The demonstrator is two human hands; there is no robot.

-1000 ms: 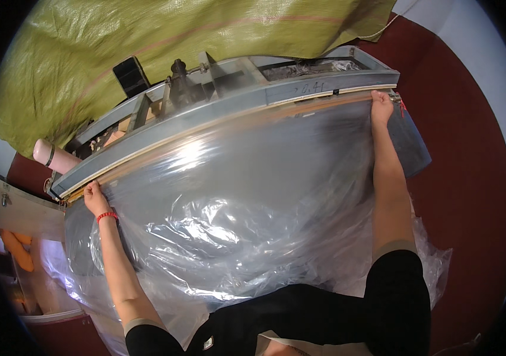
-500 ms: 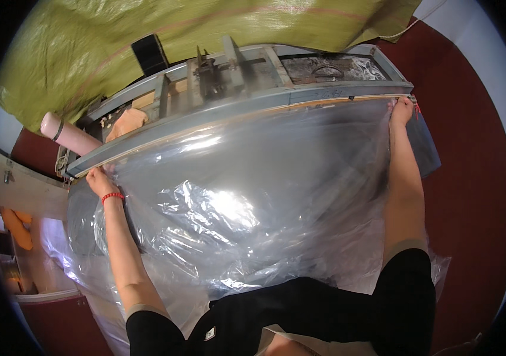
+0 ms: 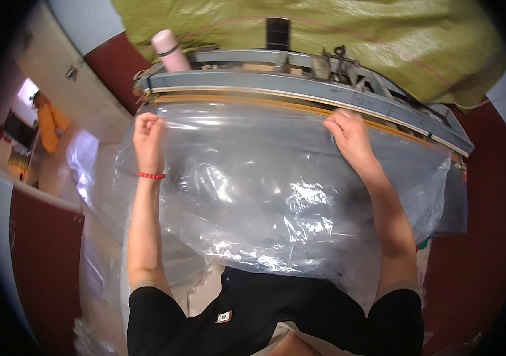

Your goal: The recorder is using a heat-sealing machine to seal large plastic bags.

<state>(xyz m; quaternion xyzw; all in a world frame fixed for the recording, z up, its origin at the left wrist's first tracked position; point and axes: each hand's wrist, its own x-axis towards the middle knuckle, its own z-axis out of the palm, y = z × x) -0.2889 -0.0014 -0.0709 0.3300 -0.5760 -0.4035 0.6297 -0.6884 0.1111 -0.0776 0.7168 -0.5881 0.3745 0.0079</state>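
A wide sheet of clear plastic film (image 3: 247,172) spreads in front of me, glossy and creased, sagging toward my body. My left hand (image 3: 148,133), with a red bead bracelet (image 3: 151,175) on its wrist, is closed on the film near its far left corner. Toward the right of the middle, my right hand (image 3: 350,135) pinches the film's far edge, its fingers slightly blurred. Just beyond both hands runs a long grey metal bar machine (image 3: 253,86), with an orange-brown strip (image 3: 265,102) along its near side. The film's right end hangs loose.
A pink bottle (image 3: 170,50) and a black phone-like slab (image 3: 278,34) stand behind the bar, before a yellow-green woven sheet (image 3: 371,26). An open door (image 3: 57,59) is at left, with orange gloves (image 3: 51,124) beyond. More film (image 3: 101,261) lies lower left.
My right hand has left the bar's right end and come inward. Both hands have drawn back from the bar with the film. The view has turned, so the bar now slopes down rightward.
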